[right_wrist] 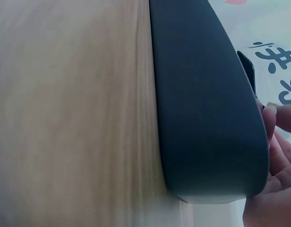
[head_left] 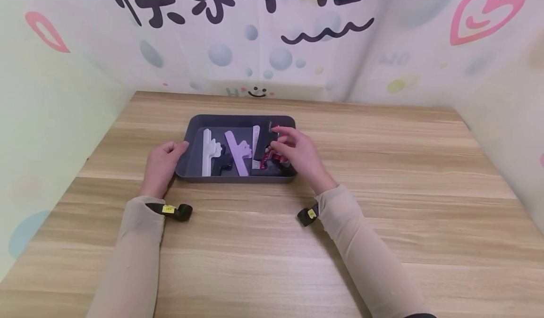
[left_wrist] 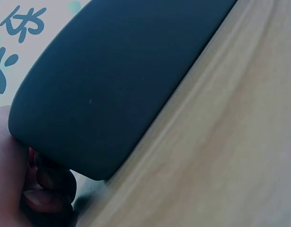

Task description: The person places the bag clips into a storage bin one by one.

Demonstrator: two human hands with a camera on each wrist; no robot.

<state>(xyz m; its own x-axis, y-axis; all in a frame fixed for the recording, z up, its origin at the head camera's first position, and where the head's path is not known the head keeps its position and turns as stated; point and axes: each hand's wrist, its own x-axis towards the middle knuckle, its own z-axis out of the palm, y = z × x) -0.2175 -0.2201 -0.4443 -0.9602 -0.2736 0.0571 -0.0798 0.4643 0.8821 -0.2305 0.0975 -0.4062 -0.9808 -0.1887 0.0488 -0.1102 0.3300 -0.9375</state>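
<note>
A dark grey tray (head_left: 193, 141) lies on the table with several clips inside. My left hand (head_left: 163, 160) holds the tray's left rim, thumb on top and fingers curled outside against its end wall. Over the tray's right part, my right hand (head_left: 299, 150) pinches a black clip (head_left: 264, 141) between thumb and fingers. Its edge shows above the rim in the right wrist view. From the left lie a white clip (head_left: 207, 153), a smaller black clip (head_left: 225, 161) and a lilac clip (head_left: 239, 155). Another white clip (head_left: 255, 134) and red pieces (head_left: 276, 157) are partly hidden by the held clip and my fingers.
The wood-grain table (head_left: 238, 242) spreads in front of the tray and to its right. A printed wall cloth (head_left: 340, 68) stands behind the table's far edge, with pale walls at both sides. Each wrist wears a black camera strap.
</note>
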